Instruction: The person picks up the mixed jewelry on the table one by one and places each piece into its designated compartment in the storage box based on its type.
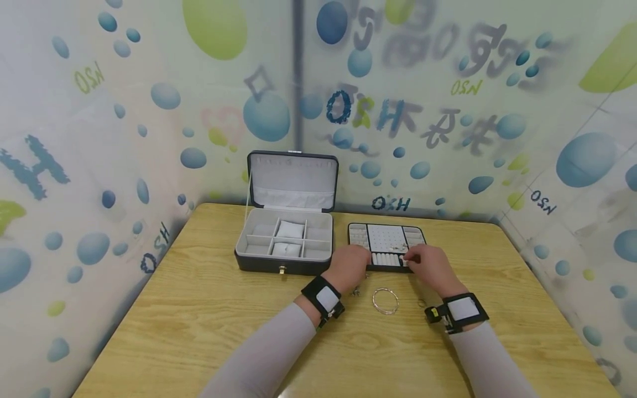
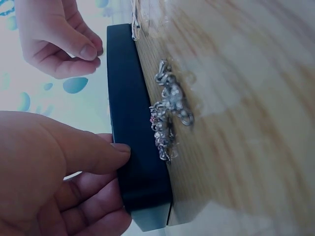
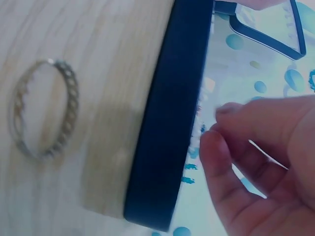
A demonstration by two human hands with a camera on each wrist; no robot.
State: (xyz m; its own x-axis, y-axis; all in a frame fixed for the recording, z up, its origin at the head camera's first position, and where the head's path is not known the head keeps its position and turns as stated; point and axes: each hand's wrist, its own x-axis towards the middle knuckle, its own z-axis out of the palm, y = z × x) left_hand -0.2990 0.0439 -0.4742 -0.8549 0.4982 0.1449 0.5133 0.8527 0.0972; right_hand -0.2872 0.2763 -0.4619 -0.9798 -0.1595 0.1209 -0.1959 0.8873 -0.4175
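A dark-sided jewelry tray [image 1: 393, 269] with a pale lined inside lies at the table's back. My left hand [image 1: 350, 264] grips its left front corner; in the left wrist view the thumb lies on the dark side wall [image 2: 130, 93] with fingers around the edge. Over the tray's front right part is my right hand [image 1: 434, 268], thumb and fingertips close together. Whether a small piece sits between them cannot be seen. Before the tray lie sparkling silver ornaments [image 2: 172, 96], a large bangle [image 1: 374, 299] and a small chain-patterned ring [image 3: 73, 93].
An open jewelry box [image 1: 259, 265] stands left of the tray, its lid [image 1: 293, 179] upright and two white cushions [image 1: 291, 229] in its compartments. Behind the wooden table [image 1: 199, 320] rises a patterned wall [image 1: 398, 138].
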